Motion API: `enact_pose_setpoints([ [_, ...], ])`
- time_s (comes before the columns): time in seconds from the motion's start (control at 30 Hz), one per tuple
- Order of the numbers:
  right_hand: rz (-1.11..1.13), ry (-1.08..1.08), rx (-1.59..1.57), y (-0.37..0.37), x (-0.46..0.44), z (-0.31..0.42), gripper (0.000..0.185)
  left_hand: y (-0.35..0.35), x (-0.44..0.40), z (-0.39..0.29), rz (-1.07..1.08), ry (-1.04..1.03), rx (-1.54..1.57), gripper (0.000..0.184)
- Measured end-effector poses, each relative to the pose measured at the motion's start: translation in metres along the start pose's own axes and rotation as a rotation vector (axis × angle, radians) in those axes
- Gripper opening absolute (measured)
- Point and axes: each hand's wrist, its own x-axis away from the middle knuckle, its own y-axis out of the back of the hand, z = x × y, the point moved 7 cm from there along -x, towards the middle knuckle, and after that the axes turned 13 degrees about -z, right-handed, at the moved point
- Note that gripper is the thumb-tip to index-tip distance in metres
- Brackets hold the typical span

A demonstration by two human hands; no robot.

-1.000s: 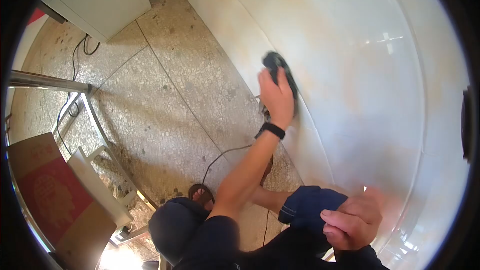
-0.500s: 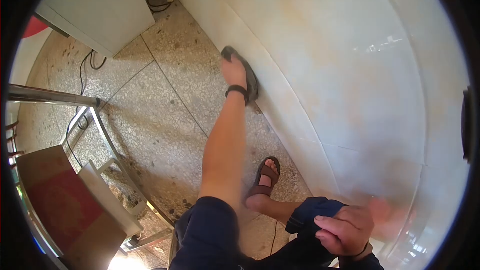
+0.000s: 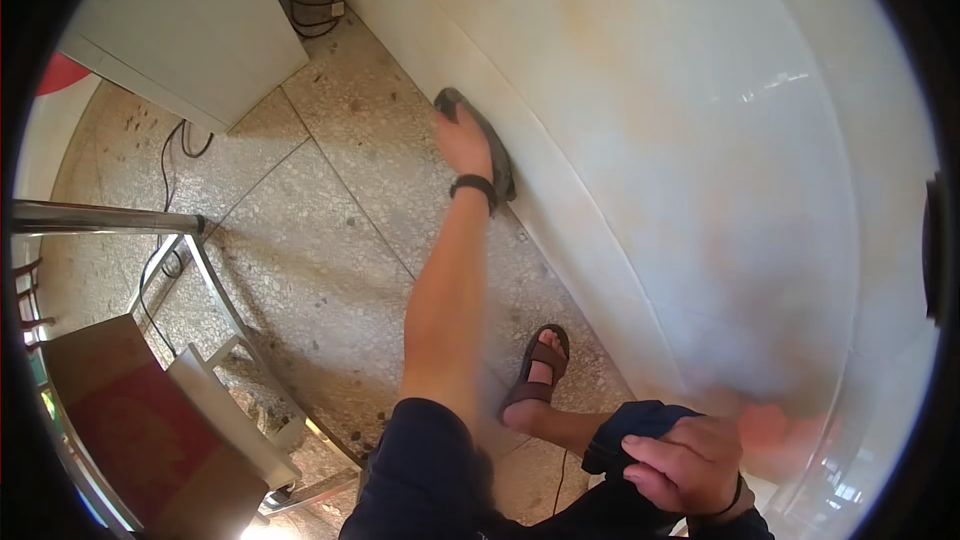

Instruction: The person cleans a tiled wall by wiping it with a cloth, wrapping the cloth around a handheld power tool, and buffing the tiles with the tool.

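My left hand (image 3: 464, 145) reaches down to the foot of the pale glossy wall (image 3: 700, 160), its fingers closed on a dark cloth (image 3: 500, 162). The cloth lies along the line where wall and floor meet, partly covered by the hand. A black band circles that wrist. At the lower right, my right hand (image 3: 688, 462) rests over the knee in dark shorts (image 3: 618, 432), its fingers curled in, with nothing visible in them.
A cardboard box with a red panel (image 3: 150, 430) stands at the lower left beside a metal frame (image 3: 110, 218). A white cabinet (image 3: 185, 30) is at the upper left. Black cables (image 3: 312, 5) lie on the speckled floor (image 3: 300, 190). A sandalled foot (image 3: 540, 365) stands near the wall.
My left hand and the cloth have moved left and down from the wall's face to its bottom edge. The sandalled foot near the wall has come into clear view. My right hand stays over the knee.
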Motion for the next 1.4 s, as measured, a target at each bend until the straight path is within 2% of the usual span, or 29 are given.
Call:
enact_pose_setpoints([
  [0.17, 0.026, 0.042, -0.018, -0.005, -0.011, 0.009, 0.04, 0.018, 0.032, -0.029, 0.109, 0.056, 0.117, 0.033],
  [0.23, 0.044, 0.044, -0.04, -0.013, -0.01, 0.007, 0.04, 0.016, 0.026, -0.037, 0.098, 0.008, 0.226, 0.041],
  [0.3, -0.013, -0.052, -0.022, -0.018, -0.006, -0.004, 0.029, 0.009, 0.015, -0.034, 0.116, -0.011, 0.152, 0.044],
  [0.37, 0.043, -0.078, -0.003, -0.016, -0.011, -0.006, 0.033, -0.001, -0.001, -0.016, 0.107, 0.264, 0.283, 0.046],
  [0.43, 0.089, -0.085, 0.03, -0.014, -0.014, -0.005, 0.038, -0.012, -0.006, 0.009, 0.066, 0.212, 0.283, 0.048],
  [0.5, 0.098, -0.105, 0.068, -0.018, -0.016, -0.002, 0.037, -0.006, 0.014, 0.023, 0.15, 0.48, 0.327, 0.048],
  [0.53, 0.101, -0.097, 0.066, -0.02, -0.017, -0.001, 0.037, -0.004, 0.026, 0.041, 0.047, 0.4, 0.285, 0.042],
  [0.6, 0.14, -0.085, 0.092, -0.029, -0.019, 0.003, 0.036, -0.004, 0.069, 0.087, 0.044, 0.486, 0.141, 0.05],
  [0.63, 0.14, -0.077, 0.092, -0.031, -0.021, 0.007, 0.036, -0.002, 0.086, 0.098, 0.125, 0.533, 0.124, 0.054],
  [0.67, 0.141, -0.064, 0.07, -0.034, -0.024, 0.011, 0.036, 0.014, 0.097, 0.089, 0.226, 0.611, -0.022, 0.056],
  [0.7, 0.146, -0.052, 0.048, -0.035, -0.024, 0.015, 0.035, 0.018, 0.097, 0.091, 0.223, 0.616, -0.023, 0.056],
  [0.77, 0.158, -0.045, 0.048, -0.041, -0.019, 0.014, 0.035, 0.008, 0.103, 0.097, 0.328, 0.849, 0.128, 0.054],
  [0.8, 0.163, -0.047, 0.038, -0.044, -0.018, 0.011, 0.034, 0.005, 0.097, 0.095, 0.336, 0.865, 0.215, 0.055],
  [0.83, 0.162, -0.052, 0.033, -0.042, -0.018, 0.01, 0.034, 0.004, 0.087, 0.097, 0.337, 0.865, 0.207, 0.055],
  [0.9, 0.206, -0.106, 0.104, -0.04, -0.018, 0.001, 0.035, -0.017, 0.057, 0.108, 0.293, 0.672, 0.266, 0.05],
  [1.0, 0.169, -0.161, 0.068, -0.032, -0.012, -0.019, 0.037, -0.021, 0.026, 0.101, 0.278, 0.568, 0.147, 0.051],
  [1.07, 0.18, -0.193, 0.066, -0.026, -0.007, -0.031, 0.037, -0.023, 0.006, 0.092, 0.229, 0.445, -0.054, 0.049],
  [1.23, 0.11, -0.277, 0.005, -0.02, 0.005, -0.049, 0.036, -0.04, -0.011, 0.116, 0.133, 0.448, -0.011, 0.046],
  [1.3, 0.148, -0.227, 0.027, -0.018, 0.004, -0.045, 0.037, -0.04, -0.01, 0.114, 0.131, 0.424, 0.05, 0.045],
  [1.37, 0.14, -0.214, 0.014, -0.017, 0.007, -0.042, 0.038, -0.039, -0.003, 0.114, 0.15, 0.508, 0.075, 0.043],
  [1.4, 0.137, -0.195, -0.001, -0.016, 0.008, -0.039, 0.039, -0.031, 0.003, 0.097, 0.13, 0.447, 0.138, 0.042],
])
